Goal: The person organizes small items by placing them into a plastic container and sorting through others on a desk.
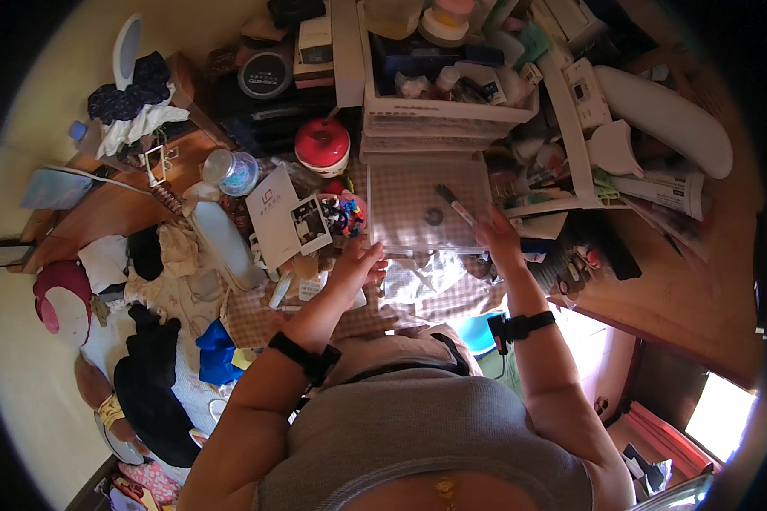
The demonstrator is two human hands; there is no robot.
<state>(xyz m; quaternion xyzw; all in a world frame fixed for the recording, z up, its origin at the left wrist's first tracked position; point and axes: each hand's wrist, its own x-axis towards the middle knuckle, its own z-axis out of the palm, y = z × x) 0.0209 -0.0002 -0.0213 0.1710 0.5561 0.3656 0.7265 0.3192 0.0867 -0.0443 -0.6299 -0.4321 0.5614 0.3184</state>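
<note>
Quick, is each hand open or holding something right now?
Left hand: open, fingers loosely curled, by the front left corner of the clear bin.
Right hand: at the bin's right edge; whether gripping cannot be told.

The container (397,209) lies before the drawers (439,128), right of the pot (322,146).

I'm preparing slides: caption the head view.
Left hand and right hand by the near corners of a translucent box, a dark marker inside its outline.
</note>
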